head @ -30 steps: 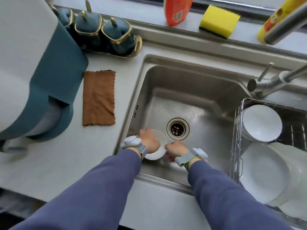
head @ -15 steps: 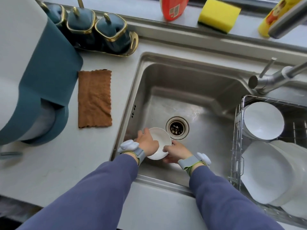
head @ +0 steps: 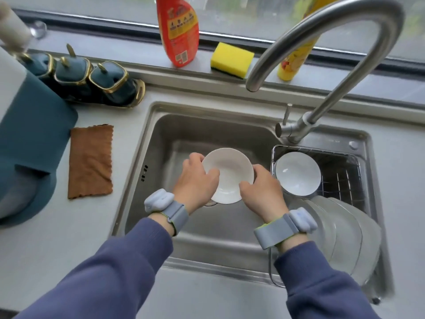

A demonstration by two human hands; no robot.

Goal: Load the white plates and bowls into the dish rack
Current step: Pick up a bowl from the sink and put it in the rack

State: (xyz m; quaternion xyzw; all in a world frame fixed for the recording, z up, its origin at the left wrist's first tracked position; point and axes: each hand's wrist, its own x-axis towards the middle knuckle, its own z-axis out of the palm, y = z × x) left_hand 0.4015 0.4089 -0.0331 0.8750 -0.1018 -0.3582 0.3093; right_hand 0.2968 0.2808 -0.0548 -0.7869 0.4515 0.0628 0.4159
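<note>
A white bowl [head: 228, 173] is held above the steel sink [head: 174, 134], tilted toward me. My left hand [head: 195, 183] grips its left rim with the thumb inside. My right hand [head: 261, 192] grips its right rim. Just to the right stands the wire dish rack [head: 340, 176], set in the sink's right side. In the rack another white bowl [head: 297, 172] leans at the near-left corner, and several white plates [head: 345, 231] stand in a row closer to me.
The curved faucet [head: 326, 33] arches over the sink and rack. A brown cloth [head: 90, 161] lies on the counter left of the sink, with dark teal jars [head: 92, 81] behind it. On the sill sit a red bottle [head: 179, 31], yellow sponge [head: 232, 59] and yellow bottle [head: 293, 58].
Both hands have lifted the white bowl up from the sink floor beside the drain and carried it to the right, closer to the rack. The view has tilted up.
</note>
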